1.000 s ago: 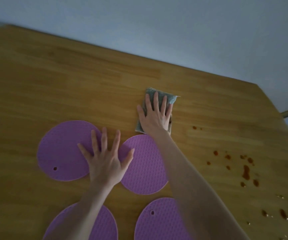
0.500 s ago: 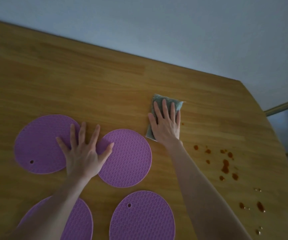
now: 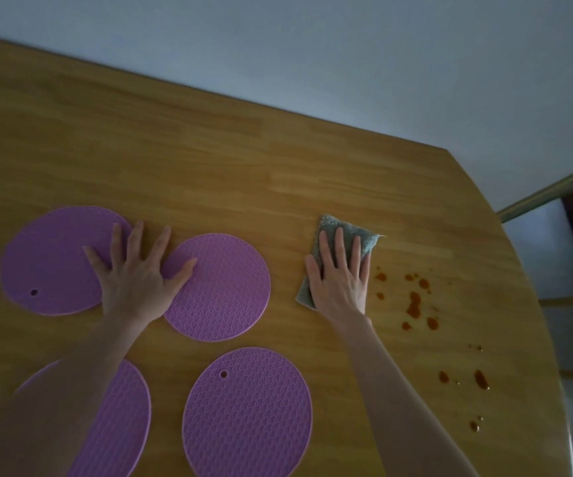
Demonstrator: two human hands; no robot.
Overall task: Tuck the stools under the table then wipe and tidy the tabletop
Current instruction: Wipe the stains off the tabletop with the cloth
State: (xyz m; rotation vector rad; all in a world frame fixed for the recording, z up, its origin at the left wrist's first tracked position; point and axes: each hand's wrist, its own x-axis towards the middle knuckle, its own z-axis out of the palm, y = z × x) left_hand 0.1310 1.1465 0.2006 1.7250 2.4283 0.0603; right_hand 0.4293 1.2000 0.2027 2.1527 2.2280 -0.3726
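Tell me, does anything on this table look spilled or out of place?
Yes: reddish-brown drops are spattered on the wooden tabletop, right of the grey cloth under the right hand. Not yet wiped.

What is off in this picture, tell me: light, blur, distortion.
Head view: dim, flat, bluish light, with no glare and no hard shadows on the table. Head view: the wide-angle lens tilts the scene and seems to bow the table's right edge. Head view: the centre is sharp, so the scale pattern on the middle mat and the reddish stains are readable; both forearms soften toward the bottom edge.
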